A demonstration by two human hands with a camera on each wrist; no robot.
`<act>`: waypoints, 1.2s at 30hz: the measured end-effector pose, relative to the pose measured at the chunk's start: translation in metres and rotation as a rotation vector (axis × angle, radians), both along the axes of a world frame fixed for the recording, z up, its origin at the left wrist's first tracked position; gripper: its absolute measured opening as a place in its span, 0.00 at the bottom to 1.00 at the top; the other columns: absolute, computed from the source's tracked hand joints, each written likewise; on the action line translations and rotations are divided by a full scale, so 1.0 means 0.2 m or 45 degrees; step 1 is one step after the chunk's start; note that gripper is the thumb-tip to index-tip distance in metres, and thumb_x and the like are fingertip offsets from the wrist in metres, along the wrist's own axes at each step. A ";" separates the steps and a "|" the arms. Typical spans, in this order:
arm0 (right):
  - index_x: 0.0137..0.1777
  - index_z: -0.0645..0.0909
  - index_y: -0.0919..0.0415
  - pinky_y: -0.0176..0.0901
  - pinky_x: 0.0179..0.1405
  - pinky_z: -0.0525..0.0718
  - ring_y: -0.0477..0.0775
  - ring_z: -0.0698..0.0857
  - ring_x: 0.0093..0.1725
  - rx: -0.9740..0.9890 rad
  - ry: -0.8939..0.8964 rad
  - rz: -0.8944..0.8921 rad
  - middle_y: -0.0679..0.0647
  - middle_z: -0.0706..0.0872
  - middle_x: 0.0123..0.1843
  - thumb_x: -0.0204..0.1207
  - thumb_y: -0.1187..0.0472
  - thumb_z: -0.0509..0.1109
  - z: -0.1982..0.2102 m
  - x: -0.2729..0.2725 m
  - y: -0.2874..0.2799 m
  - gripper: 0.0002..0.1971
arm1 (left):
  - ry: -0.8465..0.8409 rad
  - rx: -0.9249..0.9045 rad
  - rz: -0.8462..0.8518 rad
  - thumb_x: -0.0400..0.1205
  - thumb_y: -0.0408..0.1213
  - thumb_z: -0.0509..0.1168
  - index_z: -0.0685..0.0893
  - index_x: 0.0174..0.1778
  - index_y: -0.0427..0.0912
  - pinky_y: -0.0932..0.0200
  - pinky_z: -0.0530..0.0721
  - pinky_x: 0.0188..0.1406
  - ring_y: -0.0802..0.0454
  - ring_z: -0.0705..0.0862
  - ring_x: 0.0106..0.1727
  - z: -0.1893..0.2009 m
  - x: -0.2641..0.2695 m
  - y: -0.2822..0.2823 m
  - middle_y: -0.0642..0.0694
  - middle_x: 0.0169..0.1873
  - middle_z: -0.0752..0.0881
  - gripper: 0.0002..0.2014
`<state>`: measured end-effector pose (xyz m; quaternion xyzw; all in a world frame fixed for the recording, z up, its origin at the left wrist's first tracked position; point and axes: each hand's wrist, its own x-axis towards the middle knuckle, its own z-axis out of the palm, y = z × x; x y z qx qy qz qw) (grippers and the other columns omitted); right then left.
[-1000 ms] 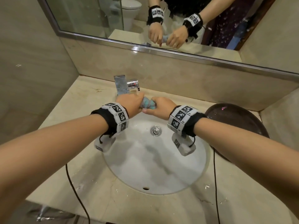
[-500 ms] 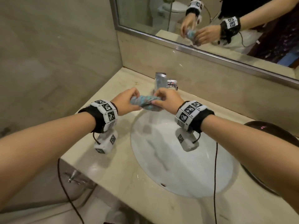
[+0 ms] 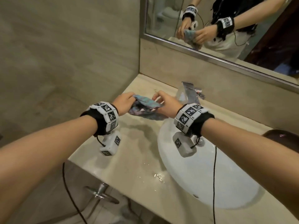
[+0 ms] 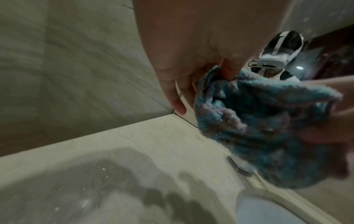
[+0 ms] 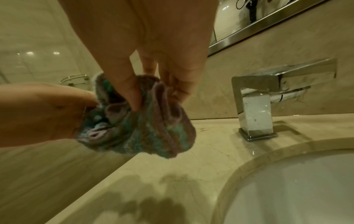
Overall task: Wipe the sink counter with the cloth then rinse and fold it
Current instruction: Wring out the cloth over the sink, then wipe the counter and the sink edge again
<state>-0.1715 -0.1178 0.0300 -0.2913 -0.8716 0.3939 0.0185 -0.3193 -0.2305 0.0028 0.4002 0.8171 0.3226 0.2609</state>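
Observation:
A crumpled blue and purple cloth [image 3: 146,109] hangs in the air above the beige counter [image 3: 129,152], left of the white sink basin [image 3: 202,178]. My left hand [image 3: 125,102] pinches its left end [image 4: 228,78]. My right hand [image 3: 165,102] pinches its right side, thumb and fingers curled into the folds [image 5: 138,97]. In the right wrist view the cloth [image 5: 138,127] droops in bunched folds between both hands. In the left wrist view the cloth [image 4: 258,128] fills the right side.
A square chrome tap [image 3: 187,94] stands behind the basin, also the tap [image 5: 256,106]. A mirror [image 3: 226,29] runs along the back wall. A dark round bowl [image 3: 284,139] sits at the right. Water drops [image 3: 159,177] lie on the counter. A wall closes the left side.
Both hands moved the cloth left, from over the basin to above the counter. The tightly twisted cloth has loosened and spread between the hands. The head view swung left.

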 end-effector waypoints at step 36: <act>0.79 0.62 0.49 0.56 0.76 0.67 0.62 0.62 0.79 0.477 -0.669 0.345 0.61 0.60 0.79 0.83 0.54 0.57 -0.57 0.04 -0.14 0.24 | 0.538 -0.449 -0.460 0.86 0.36 0.52 0.66 0.78 0.44 0.53 0.61 0.77 0.44 0.63 0.80 -0.51 0.00 -0.26 0.42 0.81 0.61 0.22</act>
